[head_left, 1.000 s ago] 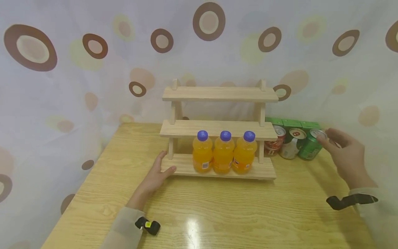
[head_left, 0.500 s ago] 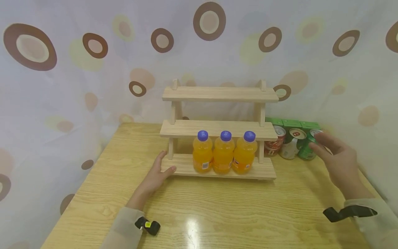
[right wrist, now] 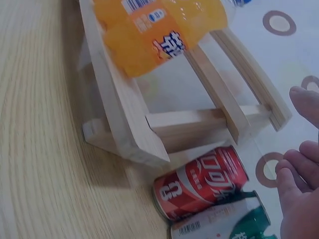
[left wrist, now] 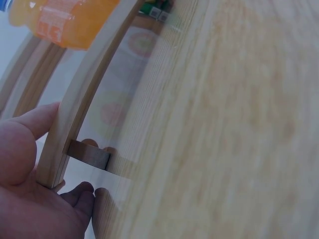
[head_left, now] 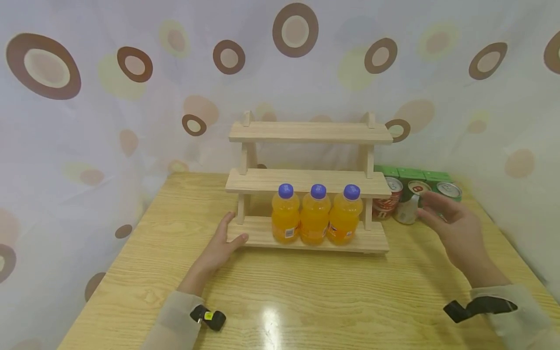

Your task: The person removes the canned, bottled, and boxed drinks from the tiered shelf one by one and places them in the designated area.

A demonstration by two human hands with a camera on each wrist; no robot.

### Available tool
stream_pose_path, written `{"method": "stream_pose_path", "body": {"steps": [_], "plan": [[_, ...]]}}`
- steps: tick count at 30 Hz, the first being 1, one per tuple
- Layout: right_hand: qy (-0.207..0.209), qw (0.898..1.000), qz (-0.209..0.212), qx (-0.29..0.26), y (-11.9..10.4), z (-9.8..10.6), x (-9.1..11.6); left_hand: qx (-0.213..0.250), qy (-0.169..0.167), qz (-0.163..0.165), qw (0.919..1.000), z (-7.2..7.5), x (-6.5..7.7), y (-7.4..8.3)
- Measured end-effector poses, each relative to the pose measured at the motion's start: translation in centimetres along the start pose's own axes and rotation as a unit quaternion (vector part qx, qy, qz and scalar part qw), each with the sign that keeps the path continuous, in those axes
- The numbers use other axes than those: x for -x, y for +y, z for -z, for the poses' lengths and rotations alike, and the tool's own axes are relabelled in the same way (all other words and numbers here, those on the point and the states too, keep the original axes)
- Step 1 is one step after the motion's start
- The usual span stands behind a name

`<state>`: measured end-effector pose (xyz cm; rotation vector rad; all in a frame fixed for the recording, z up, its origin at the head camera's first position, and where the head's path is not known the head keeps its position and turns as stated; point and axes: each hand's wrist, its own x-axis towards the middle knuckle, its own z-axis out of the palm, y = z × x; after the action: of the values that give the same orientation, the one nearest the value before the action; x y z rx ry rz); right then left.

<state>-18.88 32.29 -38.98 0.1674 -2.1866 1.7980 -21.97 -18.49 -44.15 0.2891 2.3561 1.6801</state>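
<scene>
A three-tier wooden display shelf (head_left: 267, 183) stands at the back of the table in the head view. On its bottom board are three bottles of orange soda (head_left: 313, 223) with blue caps. My left hand (head_left: 220, 244) holds the left end of that board, thumb on top and fingers below in the left wrist view. My right hand (head_left: 457, 236) is raised by the cans, its fingers loosely bent and nothing held. Nearest its fingertips is a white and green can (head_left: 405, 211). A red cola can (right wrist: 199, 183) stands left of it, and a green can (head_left: 449, 189) is partly hidden behind the hand.
Green boxes (head_left: 411, 173) line the table's back edge behind the cans. A patterned curtain (head_left: 144, 107) hangs close behind and at both sides. Glare shows on the front of the wooden table (head_left: 332, 296).
My right hand has moved left, from the green can to the white and green can, uncovering the green can's top. The left hand, shelf and bottles have stayed put.
</scene>
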Motion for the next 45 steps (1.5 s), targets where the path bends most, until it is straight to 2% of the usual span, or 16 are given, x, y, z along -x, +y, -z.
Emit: {"method": "stream_pose_path", "body": {"steps": [2,8,24,37,40,45], "plan": [[-0.008,1.0,0.007,0.003,0.0,-0.6,0.0,0.0,0.002,0.001,1.0,0.0,0.0,0.0],[-0.025,0.999,0.013,-0.042,-0.2,-2.3,0.0,0.002,0.002,0.0,1.0,-0.1,-0.1,0.0],[-0.073,0.997,-0.004,0.006,-0.4,-6.7,-0.4,0.011,0.0,-0.004,0.9999,-0.1,-0.1,-0.2],[-0.104,0.994,0.016,0.011,-0.2,-9.5,-0.8,0.009,0.009,0.006,0.9999,-0.1,0.1,0.3],[-0.108,0.994,0.019,0.013,-0.3,-10.0,-0.9,0.006,0.008,0.006,0.9999,-0.1,-0.1,-0.1],[-0.116,0.993,0.012,-0.001,-0.5,-11.0,-1.0,0.007,0.013,-0.002,0.9999,-0.1,-1.1,-2.2]]}}
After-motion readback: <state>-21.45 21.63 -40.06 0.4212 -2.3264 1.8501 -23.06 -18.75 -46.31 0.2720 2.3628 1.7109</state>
